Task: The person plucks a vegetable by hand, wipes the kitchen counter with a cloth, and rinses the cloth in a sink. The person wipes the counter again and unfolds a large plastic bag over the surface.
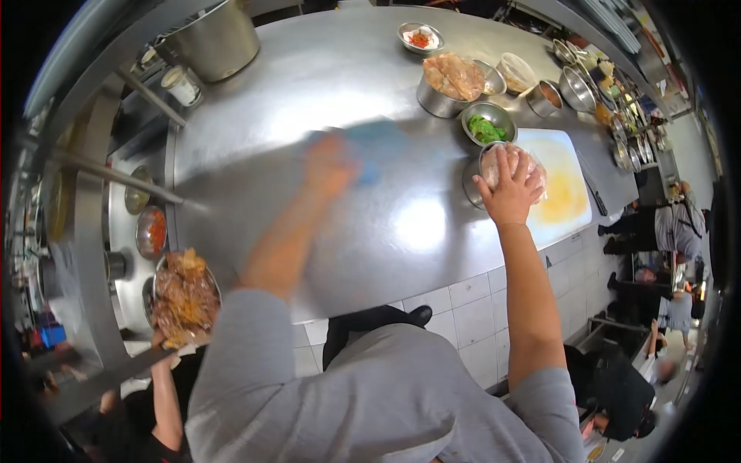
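Note:
My left hand [330,163], smeared by motion, is on a blue cloth [378,150] over the steel table, left of the middle. The cloth is blurred too, and its edges cannot be made out. My right hand [512,181] lies with fingers spread on top of pale pinkish food in clear plastic [534,168], which looks like raw meat. That food fills a round metal pot [472,185] beside a white cutting board [563,154] stained yellow. Just behind the pot, a metal bowl [505,116] holds green leaves.
A knife [598,197] lies right of the board. Farther back stand a pot of bagged pale meat [455,76], a bowl with red pieces [421,37] and several metal containers. A large stockpot [220,42] stands back left. People work at both sides.

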`<act>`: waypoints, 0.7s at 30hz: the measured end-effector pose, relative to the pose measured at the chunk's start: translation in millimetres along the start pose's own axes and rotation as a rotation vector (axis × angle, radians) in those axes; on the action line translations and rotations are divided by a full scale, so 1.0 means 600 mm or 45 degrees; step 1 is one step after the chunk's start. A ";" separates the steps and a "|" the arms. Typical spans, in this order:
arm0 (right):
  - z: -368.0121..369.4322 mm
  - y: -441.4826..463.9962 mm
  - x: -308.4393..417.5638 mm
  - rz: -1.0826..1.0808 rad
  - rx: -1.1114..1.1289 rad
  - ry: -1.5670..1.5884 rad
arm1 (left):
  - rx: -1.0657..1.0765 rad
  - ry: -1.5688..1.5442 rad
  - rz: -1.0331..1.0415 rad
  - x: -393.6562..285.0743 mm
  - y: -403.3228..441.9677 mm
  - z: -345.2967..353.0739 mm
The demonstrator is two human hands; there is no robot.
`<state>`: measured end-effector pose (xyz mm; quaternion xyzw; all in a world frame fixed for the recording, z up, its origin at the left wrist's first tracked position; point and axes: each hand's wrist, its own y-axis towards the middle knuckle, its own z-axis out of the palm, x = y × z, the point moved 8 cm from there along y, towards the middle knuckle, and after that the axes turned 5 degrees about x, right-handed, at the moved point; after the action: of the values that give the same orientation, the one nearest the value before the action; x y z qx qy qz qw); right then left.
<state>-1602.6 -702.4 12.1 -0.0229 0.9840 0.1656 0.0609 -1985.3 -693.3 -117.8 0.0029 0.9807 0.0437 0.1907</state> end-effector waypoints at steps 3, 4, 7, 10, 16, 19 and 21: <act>0.004 -0.046 -0.034 -0.166 -0.131 0.199 | -0.088 0.396 -0.730 0.385 -0.066 -0.079; 0.007 -0.079 -0.056 -0.180 -0.153 0.320 | 0.032 0.317 -1.133 0.396 -0.149 -0.146; -0.008 -0.234 -0.138 -0.281 -0.129 0.581 | 0.835 -1.071 -1.451 0.422 -0.350 -0.203; 0.048 -0.422 -0.258 -0.295 0.030 0.656 | -0.096 0.382 -1.649 0.300 -0.354 -0.069; 0.150 -0.623 -0.443 0.144 0.319 0.824 | -0.059 0.193 -0.900 -0.220 -0.329 0.094; 0.119 -0.565 -0.411 -0.035 0.267 0.945 | 0.121 0.252 -0.428 -0.450 -0.317 0.154; 0.070 -0.496 -0.361 -0.197 0.245 0.981 | 0.160 0.136 -0.264 -0.533 -0.310 0.197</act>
<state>-1363.6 -964.5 -95.9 -0.1517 0.9412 0.0468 -0.2982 -1642.6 -875.7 -123.8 -0.0890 0.9853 -0.0377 0.1410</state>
